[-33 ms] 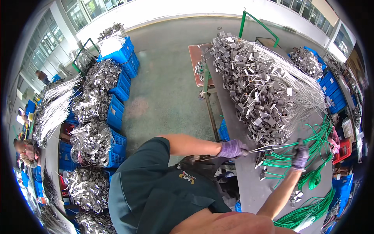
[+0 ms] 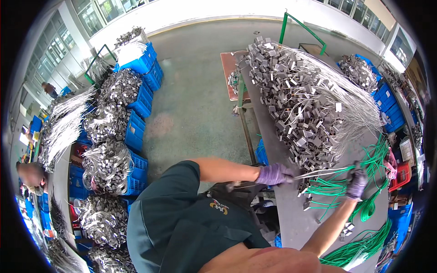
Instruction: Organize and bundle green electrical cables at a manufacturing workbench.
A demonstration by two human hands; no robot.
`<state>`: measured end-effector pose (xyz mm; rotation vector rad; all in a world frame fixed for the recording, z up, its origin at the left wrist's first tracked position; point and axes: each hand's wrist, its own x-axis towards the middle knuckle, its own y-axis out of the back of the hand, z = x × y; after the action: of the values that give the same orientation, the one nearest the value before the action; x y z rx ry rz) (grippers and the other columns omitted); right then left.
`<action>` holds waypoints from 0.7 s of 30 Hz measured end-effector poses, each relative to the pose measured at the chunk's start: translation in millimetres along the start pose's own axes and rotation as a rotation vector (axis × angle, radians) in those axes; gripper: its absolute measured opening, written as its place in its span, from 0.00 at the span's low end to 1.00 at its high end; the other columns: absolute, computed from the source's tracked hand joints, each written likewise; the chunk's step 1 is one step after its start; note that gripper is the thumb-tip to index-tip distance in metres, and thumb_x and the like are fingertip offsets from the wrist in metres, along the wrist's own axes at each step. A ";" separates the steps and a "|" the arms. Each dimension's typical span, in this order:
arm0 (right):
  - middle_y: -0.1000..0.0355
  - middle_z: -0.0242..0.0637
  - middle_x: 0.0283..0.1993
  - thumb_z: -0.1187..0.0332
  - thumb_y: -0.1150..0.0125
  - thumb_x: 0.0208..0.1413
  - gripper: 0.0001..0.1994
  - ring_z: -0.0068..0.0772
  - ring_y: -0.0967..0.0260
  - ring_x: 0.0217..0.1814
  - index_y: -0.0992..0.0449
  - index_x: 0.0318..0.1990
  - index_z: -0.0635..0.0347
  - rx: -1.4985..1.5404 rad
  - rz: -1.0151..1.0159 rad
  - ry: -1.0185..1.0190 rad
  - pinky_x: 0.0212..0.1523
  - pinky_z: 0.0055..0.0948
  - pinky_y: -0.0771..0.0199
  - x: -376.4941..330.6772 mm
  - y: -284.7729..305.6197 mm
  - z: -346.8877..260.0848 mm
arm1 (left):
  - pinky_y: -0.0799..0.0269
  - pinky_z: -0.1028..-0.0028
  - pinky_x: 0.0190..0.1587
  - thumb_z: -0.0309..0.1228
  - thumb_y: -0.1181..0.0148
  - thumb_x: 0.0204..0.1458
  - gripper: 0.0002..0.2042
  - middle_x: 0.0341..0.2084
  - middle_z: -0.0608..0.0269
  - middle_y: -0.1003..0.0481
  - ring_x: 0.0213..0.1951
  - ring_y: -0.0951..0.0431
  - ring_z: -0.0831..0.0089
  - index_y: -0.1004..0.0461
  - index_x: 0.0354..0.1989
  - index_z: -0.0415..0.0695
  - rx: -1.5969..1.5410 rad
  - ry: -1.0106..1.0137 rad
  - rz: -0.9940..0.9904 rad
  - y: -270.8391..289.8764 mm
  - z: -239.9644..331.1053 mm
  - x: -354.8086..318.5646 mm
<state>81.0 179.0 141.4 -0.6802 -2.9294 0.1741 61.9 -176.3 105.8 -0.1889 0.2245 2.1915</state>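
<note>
My left hand (image 2: 276, 174), in a purple knit glove, is closed round a few thin white wires (image 2: 318, 173) at the table's near edge. Those wires stretch across to my right hand (image 2: 356, 183), which wears a purple glove with dark fingers and is closed on their other end. Loose ends trail from the left hand toward my body. Beneath and beside the right hand lie green cables (image 2: 330, 185), with small grey metal boxes (image 2: 307, 203) at their near ends. Blur hides the fingertips of both hands.
A large heap of grey metal boxes (image 2: 296, 104) with white leads (image 2: 350, 98) covers the table's far part. More green cable (image 2: 364, 245) lies at lower right, near a red basket (image 2: 400, 175). Blue crates (image 2: 135, 132) full of similar parts line the left.
My left hand has shifted slightly right. My right hand has moved a little to the right, and the wires between them have spread slightly.
</note>
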 end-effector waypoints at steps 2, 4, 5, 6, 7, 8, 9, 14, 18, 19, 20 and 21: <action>0.40 0.26 0.16 0.65 0.46 0.54 0.12 0.17 0.47 0.11 0.28 0.40 0.65 -0.017 -0.049 0.155 0.10 0.17 0.52 5.5 7.2 -40.6 | 0.34 0.75 0.20 0.36 0.46 0.55 0.11 0.17 0.67 0.31 0.17 0.31 0.80 0.27 0.38 0.41 0.001 -0.173 -0.094 -4.1 8.5 0.8; 0.41 0.24 0.15 0.65 0.45 0.54 0.10 0.15 0.47 0.12 0.26 0.37 0.64 -0.007 -0.025 0.165 0.11 0.16 0.53 22.2 18.9 -48.9 | 0.34 0.76 0.20 0.36 0.48 0.55 0.12 0.18 0.65 0.31 0.18 0.30 0.78 0.28 0.37 0.40 0.109 -0.531 -0.104 -15.2 -10.2 17.8; 0.42 0.23 0.14 0.65 0.43 0.53 0.09 0.13 0.48 0.12 0.25 0.35 0.62 -0.019 0.047 0.109 0.12 0.15 0.54 32.7 23.1 -44.1 | 0.34 0.76 0.20 0.36 0.48 0.55 0.12 0.18 0.65 0.31 0.18 0.30 0.78 0.28 0.37 0.40 0.107 -0.534 -0.096 -20.5 -26.7 26.6; 0.42 0.24 0.14 0.63 0.42 0.53 0.08 0.14 0.47 0.12 0.26 0.30 0.59 -0.126 0.218 0.009 0.12 0.17 0.52 54.4 52.2 -11.4 | 0.34 0.76 0.18 0.35 0.48 0.55 0.11 0.17 0.65 0.31 0.17 0.30 0.78 0.28 0.36 0.40 0.106 -0.497 -0.086 -25.7 -32.7 32.4; 0.42 0.25 0.13 0.63 0.42 0.52 0.09 0.16 0.47 0.11 0.28 0.25 0.56 -0.177 0.232 -0.069 0.11 0.18 0.52 58.3 64.3 18.0 | 0.35 0.76 0.17 0.34 0.47 0.54 0.10 0.17 0.65 0.31 0.16 0.31 0.78 0.27 0.34 0.40 0.105 -0.455 -0.070 -26.8 -34.4 34.8; 0.41 0.25 0.13 0.63 0.41 0.52 0.11 0.18 0.47 0.10 0.29 0.21 0.54 -0.225 0.238 -0.148 0.10 0.20 0.52 58.5 73.4 47.3 | 0.35 0.76 0.17 0.34 0.47 0.54 0.10 0.17 0.65 0.31 0.16 0.31 0.78 0.27 0.34 0.40 0.104 -0.454 -0.068 -25.7 -27.1 31.0; 0.41 0.25 0.13 0.63 0.41 0.52 0.10 0.19 0.47 0.10 0.29 0.22 0.53 -0.137 0.237 -0.244 0.10 0.20 0.52 50.3 87.9 79.8 | 0.35 0.75 0.16 0.33 0.47 0.53 0.09 0.16 0.65 0.31 0.14 0.31 0.78 0.27 0.33 0.40 0.039 -0.188 -0.083 -25.0 -13.2 22.9; 0.41 0.25 0.14 0.61 0.40 0.52 0.08 0.20 0.47 0.09 0.28 0.29 0.54 0.207 0.188 -0.473 0.08 0.20 0.54 20.4 67.2 108.8 | 0.36 0.72 0.13 0.31 0.45 0.47 0.08 0.12 0.64 0.32 0.11 0.31 0.75 0.26 0.30 0.40 -0.101 0.131 -0.064 -30.5 -52.5 19.8; 0.40 0.26 0.15 0.64 0.40 0.52 0.08 0.21 0.47 0.09 0.27 0.34 0.57 0.251 0.029 -0.357 0.07 0.20 0.53 2.5 57.3 111.7 | 0.34 0.72 0.16 0.31 0.45 0.47 0.08 0.13 0.64 0.31 0.13 0.30 0.76 0.26 0.30 0.40 0.003 0.044 -0.014 -37.6 -62.0 25.4; 0.39 0.27 0.16 0.64 0.40 0.52 0.08 0.21 0.47 0.09 0.27 0.35 0.57 0.227 -0.078 -0.270 0.07 0.20 0.53 -3.3 42.9 104.6 | 0.34 0.72 0.19 0.32 0.45 0.48 0.08 0.13 0.65 0.31 0.15 0.30 0.76 0.26 0.31 0.40 0.022 -0.027 0.060 -39.9 -67.7 31.9; 0.37 0.28 0.16 0.65 0.41 0.52 0.08 0.21 0.46 0.09 0.28 0.35 0.59 0.201 -0.059 -0.320 0.07 0.21 0.52 -10.5 26.0 98.5 | 0.33 0.72 0.21 0.33 0.45 0.50 0.09 0.14 0.66 0.31 0.17 0.30 0.76 0.27 0.33 0.40 0.041 -0.098 0.135 -42.4 -74.5 35.2; 0.37 0.28 0.16 0.65 0.41 0.52 0.09 0.21 0.45 0.09 0.28 0.35 0.60 0.250 -0.059 -0.300 0.07 0.21 0.51 -19.5 22.7 100.0 | 0.31 0.72 0.25 0.33 0.44 0.49 0.09 0.17 0.62 0.30 0.22 0.27 0.73 0.27 0.32 0.40 0.029 0.027 0.060 -36.2 -34.2 21.9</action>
<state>93.1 182.3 37.7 -0.5720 -3.1218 0.6779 80.2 -146.0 64.5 -0.1976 0.2807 2.2453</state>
